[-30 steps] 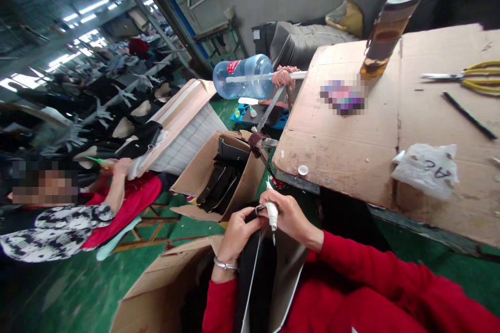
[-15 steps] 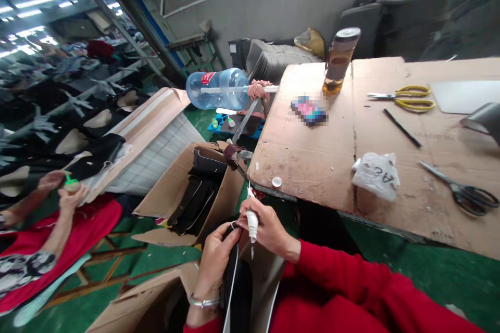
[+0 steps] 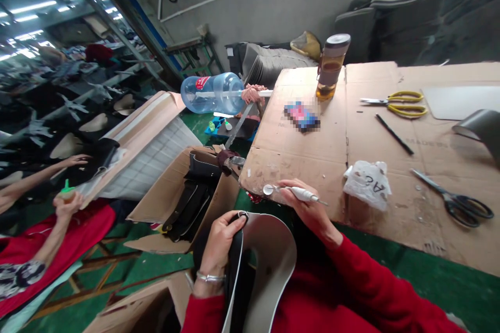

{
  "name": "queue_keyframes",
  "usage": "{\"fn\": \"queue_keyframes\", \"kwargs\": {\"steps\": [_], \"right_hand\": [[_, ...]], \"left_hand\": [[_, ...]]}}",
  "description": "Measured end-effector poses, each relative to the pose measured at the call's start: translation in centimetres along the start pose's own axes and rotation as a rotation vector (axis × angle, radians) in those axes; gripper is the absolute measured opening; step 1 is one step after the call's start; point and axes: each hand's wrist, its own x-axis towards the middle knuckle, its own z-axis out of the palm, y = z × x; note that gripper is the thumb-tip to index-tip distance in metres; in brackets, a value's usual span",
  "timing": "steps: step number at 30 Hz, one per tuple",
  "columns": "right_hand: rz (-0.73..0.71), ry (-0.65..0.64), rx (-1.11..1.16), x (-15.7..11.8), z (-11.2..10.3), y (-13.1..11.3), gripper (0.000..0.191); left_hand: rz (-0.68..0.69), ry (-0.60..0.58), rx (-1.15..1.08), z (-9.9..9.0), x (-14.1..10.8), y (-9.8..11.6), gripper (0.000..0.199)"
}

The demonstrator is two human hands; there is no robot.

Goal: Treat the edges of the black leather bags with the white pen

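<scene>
My left hand [image 3: 223, 237], with a ring-like glint at the thumb and a bracelet on the wrist, grips the top edge of a curved sheet piece [image 3: 275, 250], black on one face and pale grey on the other. It hangs down over my lap. In my right hand [image 3: 310, 213] is a white-handled thin-tipped tool [image 3: 301, 193], lying nearly level between thumb and fingers. Its tip is at a small round white cap [image 3: 267, 189] on the table corner; whether it touches the inside I cannot tell.
The cardboard-covered table [image 3: 300, 153] bears a phone [image 3: 301, 116], a drink bottle [image 3: 332, 67], yellow-handled scissors [image 3: 406, 104], black scissors [image 3: 464, 205] and a plastic bag [image 3: 369, 184]. A box [image 3: 224, 195] of black pieces stands left. Beyond it a co-worker's hand holds a green-topped bottle [image 3: 67, 191].
My right hand has moved away from the left hand, up and right to the cap, turning the tool sideways. The grey face of the sheet piece now shows widely. A co-worker's hand has reached forward.
</scene>
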Motion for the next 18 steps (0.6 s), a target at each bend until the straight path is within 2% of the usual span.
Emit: {"fn": "queue_keyframes", "kwargs": {"steps": [3, 6, 12, 18], "right_hand": [[0.058, 0.029, -0.060, 0.4, -0.6, 1.1, 0.033], [0.055, 0.008, -0.074, 0.5, -0.6, 2.1, 0.035], [0.072, -0.015, -0.062, 0.3, -0.4, 3.4, 0.033], [0.022, -0.017, -0.216, 0.5, -0.4, 3.1, 0.031]], "left_hand": [[-0.012, -0.057, 0.034, 2.0, 1.1, -0.3, 0.035], [-0.016, -0.076, 0.072, 3.4, 1.9, -1.0, 0.033], [-0.066, -0.075, 0.044, 3.6, 2.7, -1.2, 0.032], [-0.119, -0.129, -0.015, 3.6, 3.7, -0.8, 0.035]]}}
